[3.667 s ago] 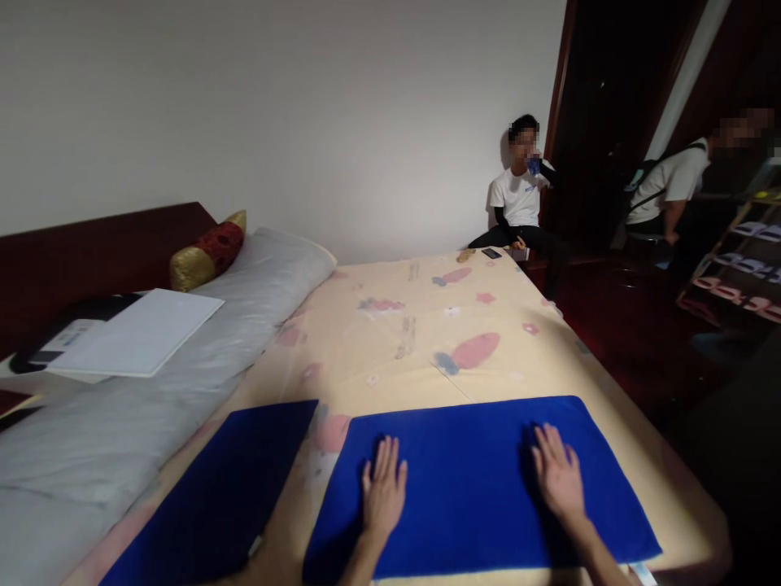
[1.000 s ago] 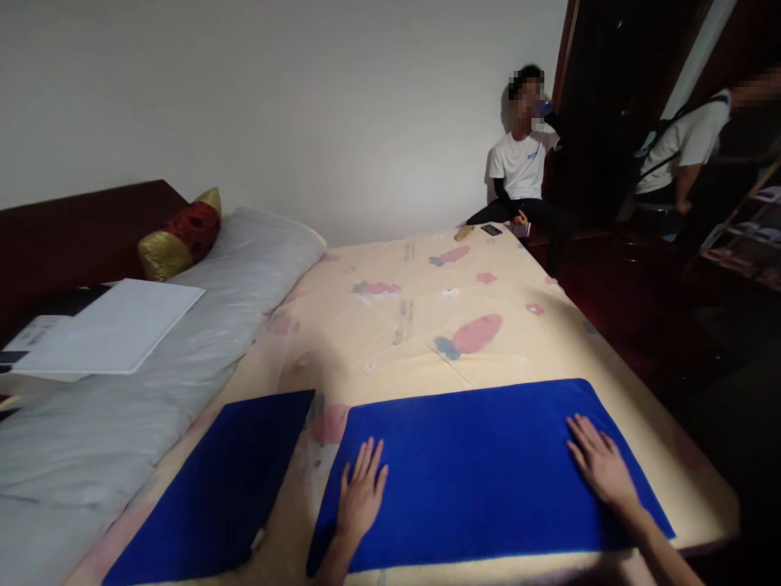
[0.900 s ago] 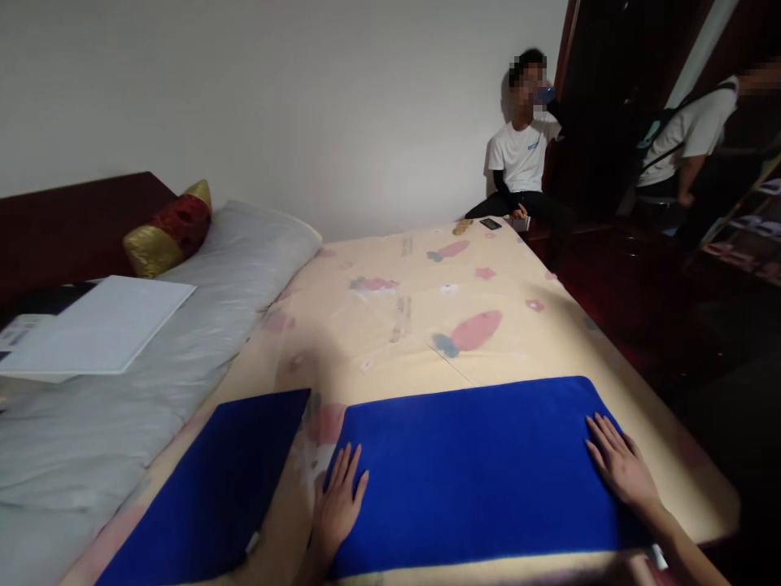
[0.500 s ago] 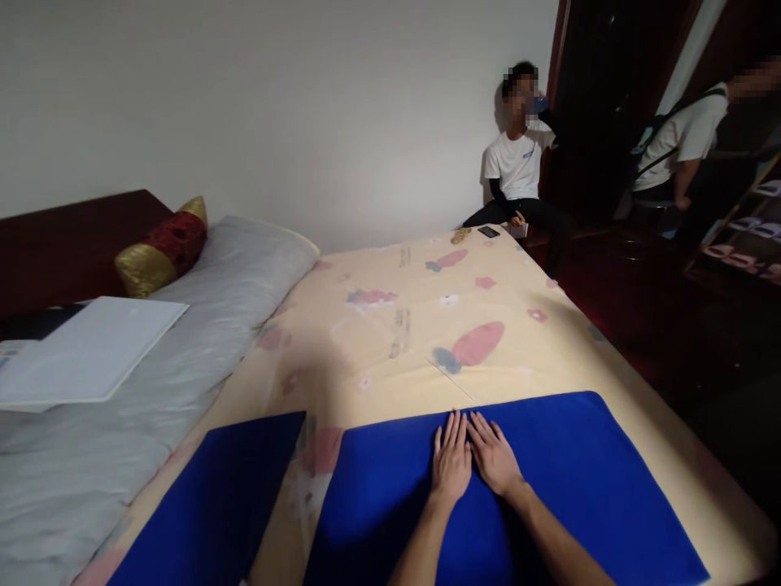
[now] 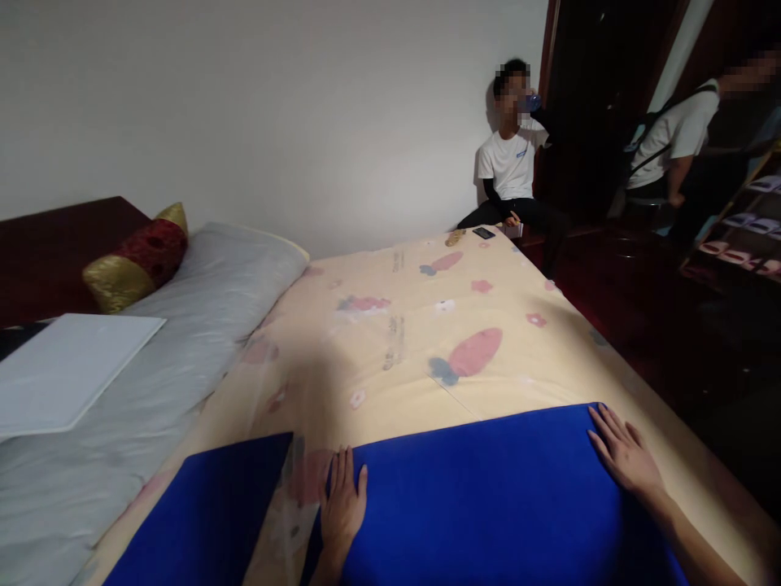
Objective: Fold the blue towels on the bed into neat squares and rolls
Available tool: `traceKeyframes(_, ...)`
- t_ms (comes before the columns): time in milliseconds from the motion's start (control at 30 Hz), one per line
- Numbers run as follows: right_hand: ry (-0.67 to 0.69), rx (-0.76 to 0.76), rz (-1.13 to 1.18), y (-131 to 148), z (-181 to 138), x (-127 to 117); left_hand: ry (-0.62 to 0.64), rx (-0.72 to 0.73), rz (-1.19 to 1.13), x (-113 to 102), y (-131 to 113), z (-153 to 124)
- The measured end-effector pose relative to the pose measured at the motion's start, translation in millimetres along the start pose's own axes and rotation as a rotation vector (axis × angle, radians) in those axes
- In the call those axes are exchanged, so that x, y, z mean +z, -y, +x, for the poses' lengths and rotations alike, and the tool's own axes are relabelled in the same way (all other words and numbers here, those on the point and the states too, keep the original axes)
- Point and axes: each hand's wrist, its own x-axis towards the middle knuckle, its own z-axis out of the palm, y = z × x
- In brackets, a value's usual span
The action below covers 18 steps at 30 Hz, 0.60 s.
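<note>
A blue towel [image 5: 488, 505] lies spread flat on the cream patterned bed sheet [image 5: 403, 342] in front of me. My left hand [image 5: 342, 509] rests flat and open on the towel's far left corner, fingers together and stretched out. My right hand [image 5: 623, 456] lies flat and open on the towel's far right corner. A second blue cloth [image 5: 207, 517], darker in shadow, lies to the left of the towel, apart from both hands.
A grey bolster [image 5: 183, 325], a red and gold cushion [image 5: 137, 259] and a white board [image 5: 61, 370] lie on the left. A person in a white shirt [image 5: 509, 175] sits at the bed's far corner beside a phone [image 5: 483, 233]. Another person [image 5: 677, 146] stands at right near shelves.
Half a second ago both hands lay side by side at the towel's middle. They have slid apart along its far edge to the two corners.
</note>
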Motion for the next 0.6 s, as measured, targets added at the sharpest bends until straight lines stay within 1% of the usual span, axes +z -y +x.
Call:
traceKeyframes(100, 0.011, 0.03, -0.035, -1.3, 0.4, 1.8, 0.039, -0.06, 0.004, 0.1, 0.5, 3.3)
traceKeyframes(167, 0.023, 0.031, -0.04, 2.4, 3.9, -1.1, 0.087, -0.087, 0.003, -5.6, -3.0, 5.8)
traceKeyframes(233, 0.0, 0.05, -0.031, 15.9, 6.1, -7.2, 0.082, -0.075, 0.003, -14.9, -13.2, 6.0)
traceKeyframes(267, -0.03, 0.056, -0.018, 29.0, 5.6, -10.9, 0.062, -0.036, -0.003, -20.2, -22.6, 4.6)
traceKeyframes(333, -0.098, 0.034, 0.033, 71.1, -0.6, -17.8, 0.037, 0.123, -0.041, -30.7, -52.5, -1.9)
traceKeyframes(367, -0.112, -0.009, 0.075, 99.1, -6.9, -20.1, 0.048, 0.228, -0.074, -35.4, -72.6, -6.7)
traceKeyframes(433, -0.078, -0.106, 0.175, 161.8, -26.4, -19.9, 0.114, 0.434, -0.152, -42.3, -118.8, -18.6)
traceKeyframes(500, -0.007, -0.241, 0.291, 220.3, -53.5, -11.5, 0.172, 0.617, -0.222, -45.5, -163.8, -31.4)
traceKeyframes(533, 0.013, -0.284, 0.336, 243.8, -68.6, -4.3, 0.196, 0.699, -0.25, -45.7, -182.3, -37.3)
traceKeyframes(600, 0.019, -0.31, 0.372, 275.5, -98.6, 13.2, 0.231, 0.803, -0.277, -44.2, -207.2, -46.6)
